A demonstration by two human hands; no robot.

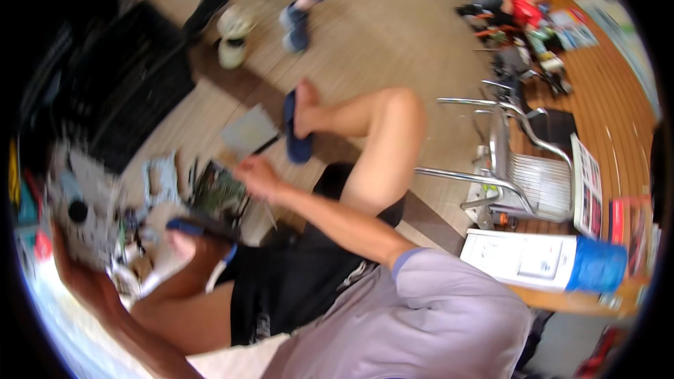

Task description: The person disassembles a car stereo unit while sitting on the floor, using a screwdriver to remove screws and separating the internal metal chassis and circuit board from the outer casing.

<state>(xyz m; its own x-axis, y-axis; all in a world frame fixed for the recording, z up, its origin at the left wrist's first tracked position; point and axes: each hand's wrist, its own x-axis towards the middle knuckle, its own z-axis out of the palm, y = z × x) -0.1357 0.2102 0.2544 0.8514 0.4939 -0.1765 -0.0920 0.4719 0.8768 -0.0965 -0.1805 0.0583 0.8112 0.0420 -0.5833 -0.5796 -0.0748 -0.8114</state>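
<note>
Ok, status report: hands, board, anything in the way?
Right hand at the green board, grip unclear. Left hand beside grey panel, grip unclear. Grey sheet just beyond the board, not covering it.

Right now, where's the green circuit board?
In the head view, the green circuit board is left of centre, beside the right hand and below the flat grey panel.

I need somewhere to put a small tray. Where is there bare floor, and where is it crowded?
The widest bare floor lies between the other person's blue shoe, the raised knee and the metal chair. A smaller patch lies between the black crate, pale frame and grey panel. Crowded: around the green board by the right hand, and near the left hand.
</note>
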